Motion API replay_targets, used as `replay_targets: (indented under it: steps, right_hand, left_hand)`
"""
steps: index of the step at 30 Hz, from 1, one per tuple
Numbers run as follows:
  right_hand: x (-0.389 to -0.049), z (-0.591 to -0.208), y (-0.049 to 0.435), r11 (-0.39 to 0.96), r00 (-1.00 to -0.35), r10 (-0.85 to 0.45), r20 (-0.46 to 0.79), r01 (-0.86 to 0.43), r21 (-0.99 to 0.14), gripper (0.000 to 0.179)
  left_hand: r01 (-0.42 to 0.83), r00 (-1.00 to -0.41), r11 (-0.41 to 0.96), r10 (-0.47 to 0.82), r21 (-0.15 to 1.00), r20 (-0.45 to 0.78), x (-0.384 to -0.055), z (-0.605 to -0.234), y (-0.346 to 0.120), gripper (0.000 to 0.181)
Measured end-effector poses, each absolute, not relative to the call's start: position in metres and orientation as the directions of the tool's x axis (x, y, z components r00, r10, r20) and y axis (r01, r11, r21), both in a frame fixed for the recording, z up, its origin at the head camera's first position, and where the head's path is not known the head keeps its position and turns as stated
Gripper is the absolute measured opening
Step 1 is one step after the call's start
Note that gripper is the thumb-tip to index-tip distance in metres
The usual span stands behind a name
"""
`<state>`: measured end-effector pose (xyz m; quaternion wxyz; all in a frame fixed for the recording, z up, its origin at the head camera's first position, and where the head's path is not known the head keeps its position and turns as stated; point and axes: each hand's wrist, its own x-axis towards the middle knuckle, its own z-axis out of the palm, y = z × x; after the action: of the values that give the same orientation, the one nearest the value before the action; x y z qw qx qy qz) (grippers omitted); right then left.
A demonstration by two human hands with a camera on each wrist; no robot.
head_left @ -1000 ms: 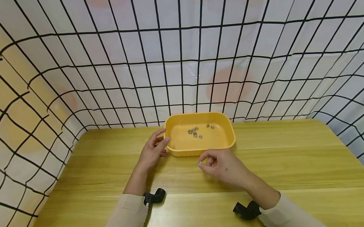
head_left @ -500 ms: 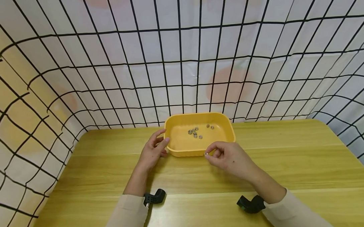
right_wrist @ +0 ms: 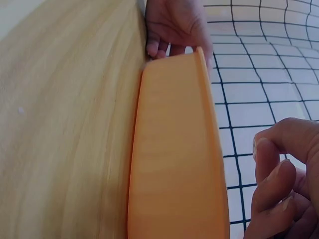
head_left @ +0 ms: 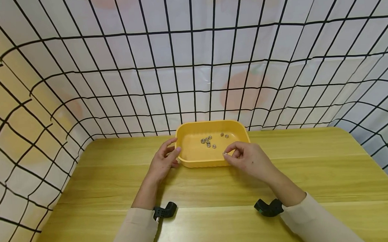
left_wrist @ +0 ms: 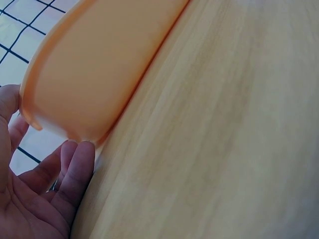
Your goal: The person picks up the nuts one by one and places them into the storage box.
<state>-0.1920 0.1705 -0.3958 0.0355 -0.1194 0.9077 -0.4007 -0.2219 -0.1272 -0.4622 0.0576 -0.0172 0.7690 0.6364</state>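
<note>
A yellow plastic tray (head_left: 198,163) stands on the wooden table, with several small metal nuts (head_left: 208,143) scattered on its floor. My left hand (head_left: 162,162) holds the tray's left end, thumb at the rim and fingers against the end wall; the left wrist view shows those fingertips (left_wrist: 82,154) low on the wall. Between thumb and forefinger, my right hand (head_left: 250,161) pinches a small nut (head_left: 225,154) over the tray's front right rim. In the right wrist view that nut (right_wrist: 254,147) is mostly hidden by the fingers, which stand beside and above the tray wall (right_wrist: 174,149).
Wooden tabletop (head_left: 311,166) extends on both sides of the tray and in front. Behind it rises a white cloth backdrop (head_left: 183,78) with black grid lines, close to the tray's back edge. Each wrist carries a black camera mount (head_left: 166,210).
My right hand has moved right and away from me, bringing the pinched nut from in front of the tray to over its front rim. The left hand and tray stay put.
</note>
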Motion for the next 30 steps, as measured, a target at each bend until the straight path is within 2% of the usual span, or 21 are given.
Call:
replay_targets:
  steps: [9,18,30]
  right_hand:
    - [-0.208,-0.399,0.173,0.682,-0.974,-0.22,0.059,-0.197,-0.704,0.015]
    - [-0.224,-0.401,0.171,0.708,-0.981,-0.195,0.022,-0.156,-0.689,0.017]
    - [-0.251,-0.407,0.164,0.694,-0.973,-0.225,0.041,-0.19,-0.694,0.02]
  left_hand:
    - [-0.104,-0.992,0.184,0.048,0.977,-0.115,-0.221,-0.463,-0.127,0.048]
    - [-0.104,-0.992,0.185,0.046,0.977,-0.115,-0.22,-0.463,-0.126,0.047]
    - [-0.099,-0.992,0.183,0.055,0.978,-0.111,-0.22,-0.461,-0.127,0.049]
